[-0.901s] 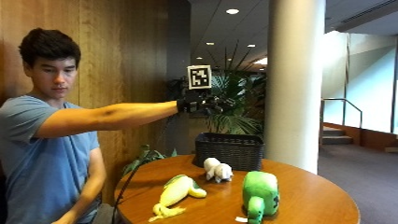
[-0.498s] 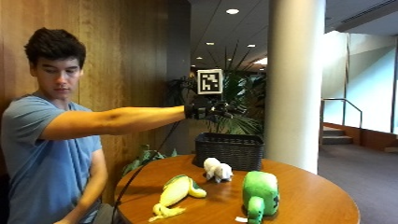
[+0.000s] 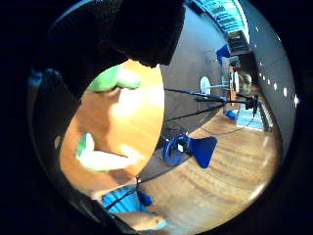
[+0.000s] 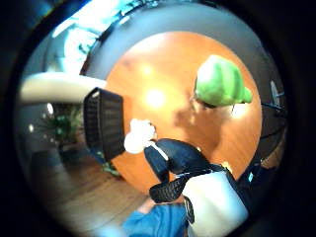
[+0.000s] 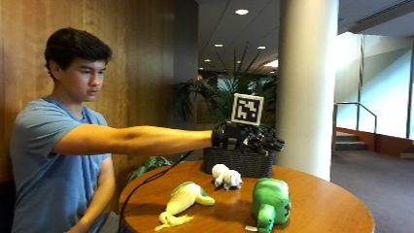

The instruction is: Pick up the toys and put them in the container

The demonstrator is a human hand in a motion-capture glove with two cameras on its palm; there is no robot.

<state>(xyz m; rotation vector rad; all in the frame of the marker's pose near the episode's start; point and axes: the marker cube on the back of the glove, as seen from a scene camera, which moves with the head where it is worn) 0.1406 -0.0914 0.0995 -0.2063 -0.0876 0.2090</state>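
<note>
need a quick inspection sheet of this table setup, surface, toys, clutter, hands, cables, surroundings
surface: round wooden table, toys and basket standing on it
job's things: white toy near the basket; yellow-green toy lying toward the person; green toy at the front; dark woven basket at the far edge, contents not visible; no toy picked up yet
clutter: nothing seen
hands: gloved right hand stretched out above the table in front of the basket, fingers loosely curled, holding nothing; bare hand below the table edge, not visible
cables: black cable hanging from the right arm past the table edge
surroundings: wood-panelled wall, white column, potted plant behind the basket
</note>
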